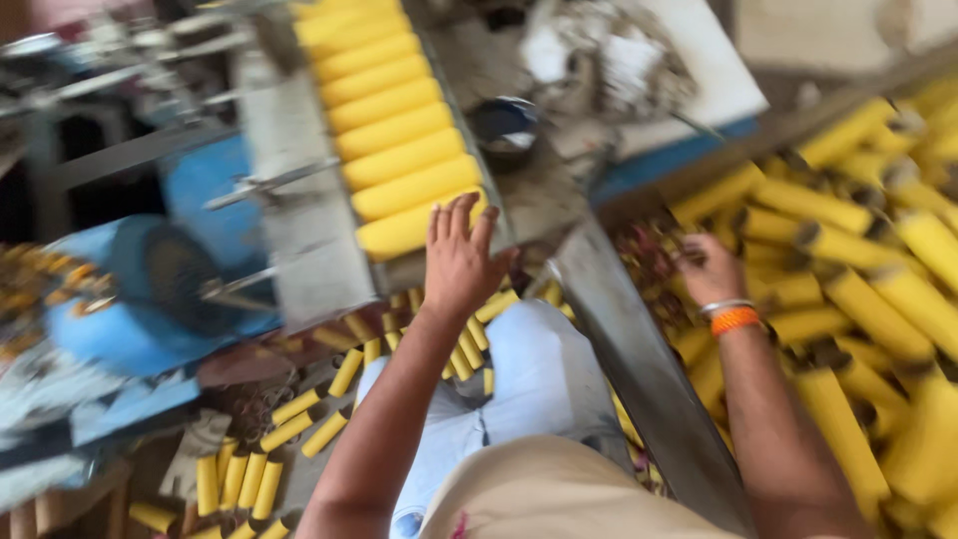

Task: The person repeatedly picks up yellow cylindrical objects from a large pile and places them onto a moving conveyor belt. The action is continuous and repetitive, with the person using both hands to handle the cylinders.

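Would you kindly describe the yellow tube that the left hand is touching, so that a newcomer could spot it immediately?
Find the grey sloping tray at the upper middle, which carries a single column of yellow tubes lying crosswise. Follow that column down to its lowest end. The tube there is the last in the row, and the only one with the left hand resting its fingers on it.

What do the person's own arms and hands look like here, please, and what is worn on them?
Both forearms are bare, with no sleeves or gloves in view. The right hand has two bands at the wrist: a thin silvery bangle and, just behind it, an orange band. The left hand shows nothing worn on its wrist or fingers. The picture is blurred, so finer detail cannot be told.
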